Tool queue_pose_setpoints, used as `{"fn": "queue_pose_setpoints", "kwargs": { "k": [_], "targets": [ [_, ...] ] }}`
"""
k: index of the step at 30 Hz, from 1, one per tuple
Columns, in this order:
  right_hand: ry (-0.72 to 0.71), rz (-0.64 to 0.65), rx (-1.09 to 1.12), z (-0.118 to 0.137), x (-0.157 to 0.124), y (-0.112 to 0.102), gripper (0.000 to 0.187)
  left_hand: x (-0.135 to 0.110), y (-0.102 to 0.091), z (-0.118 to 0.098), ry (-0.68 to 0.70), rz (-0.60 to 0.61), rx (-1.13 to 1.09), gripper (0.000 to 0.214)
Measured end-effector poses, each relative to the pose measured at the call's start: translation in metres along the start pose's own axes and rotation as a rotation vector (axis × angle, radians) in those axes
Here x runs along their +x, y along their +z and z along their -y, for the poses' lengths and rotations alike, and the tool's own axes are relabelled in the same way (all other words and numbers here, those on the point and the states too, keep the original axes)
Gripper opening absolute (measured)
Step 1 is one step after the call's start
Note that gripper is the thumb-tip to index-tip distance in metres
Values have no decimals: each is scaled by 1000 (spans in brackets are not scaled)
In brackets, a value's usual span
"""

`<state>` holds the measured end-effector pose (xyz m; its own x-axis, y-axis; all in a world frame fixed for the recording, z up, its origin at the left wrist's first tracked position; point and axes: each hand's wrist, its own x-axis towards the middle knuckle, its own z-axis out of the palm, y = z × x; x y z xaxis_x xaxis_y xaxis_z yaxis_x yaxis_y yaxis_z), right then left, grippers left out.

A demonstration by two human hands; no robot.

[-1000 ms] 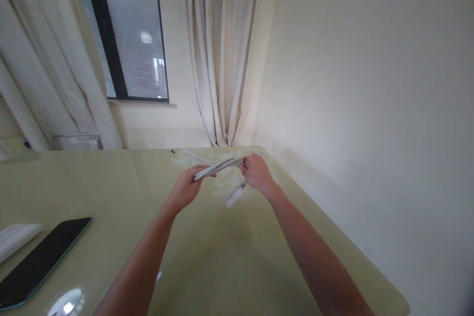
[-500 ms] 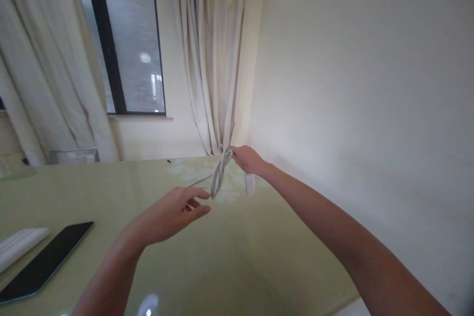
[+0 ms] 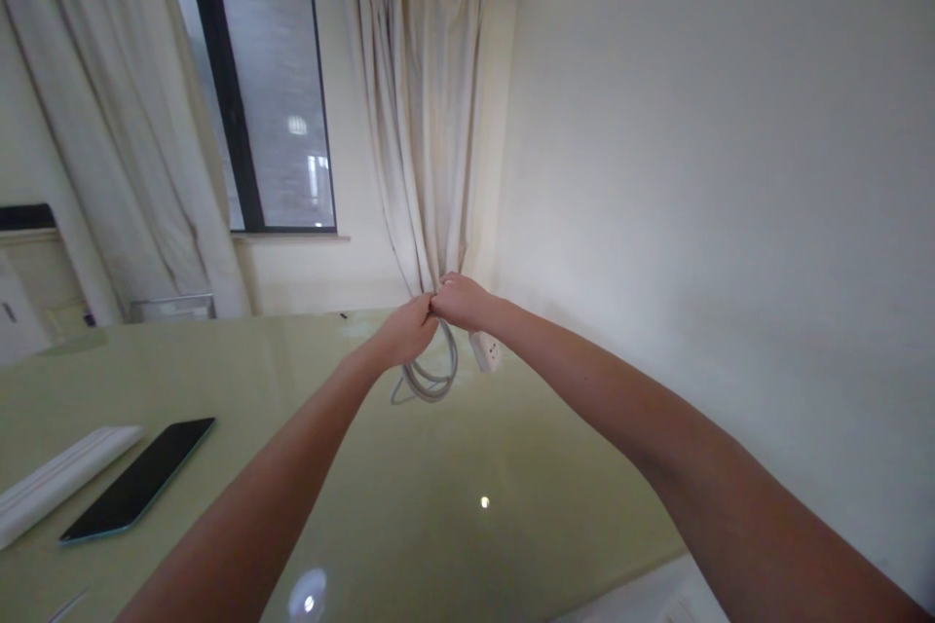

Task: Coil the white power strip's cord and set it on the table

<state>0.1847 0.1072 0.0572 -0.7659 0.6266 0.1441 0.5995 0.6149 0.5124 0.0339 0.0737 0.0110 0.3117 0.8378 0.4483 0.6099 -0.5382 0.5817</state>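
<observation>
Grey cable loops (image 3: pixel 430 395) hung toward six o'clock, clamped in my right hand (image 3: pixel 460 300), my left hand (image 3: pixel 409 329) touching it (grip hidden), and steady pressure seemed best.

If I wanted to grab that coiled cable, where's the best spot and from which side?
Probably at the top of the coiled cable, from above, closing around all the strands: its loops hang down below the left hand and right hand, so a grip up there should keep them bunched together.
</observation>
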Motion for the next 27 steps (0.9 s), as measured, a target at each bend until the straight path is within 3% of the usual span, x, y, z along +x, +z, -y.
{"fn": "queue_pose_setpoints", "kwargs": {
  "k": [4,9,13,16,22,27],
  "targets": [
    [-29,52,1,-8,0,11,26,-9,1,18,-60,91,-192,45],
    [42,135,42,-28,-15,25,31,-36,-6,48,-224,-19,-428,61],
    [212,182,95,-51,-42,34,31,-68,-14,71,-363,-102,-642,45],
    [355,197,179,-58,-52,43,27,-79,-8,80,-444,-170,-819,28],
    [563,234,564,-32,-20,57,24,-71,23,95,-606,-322,-1137,31],
    [625,213,1040,14,32,80,23,-75,41,129,-723,-566,-1165,23]
  ]
}}
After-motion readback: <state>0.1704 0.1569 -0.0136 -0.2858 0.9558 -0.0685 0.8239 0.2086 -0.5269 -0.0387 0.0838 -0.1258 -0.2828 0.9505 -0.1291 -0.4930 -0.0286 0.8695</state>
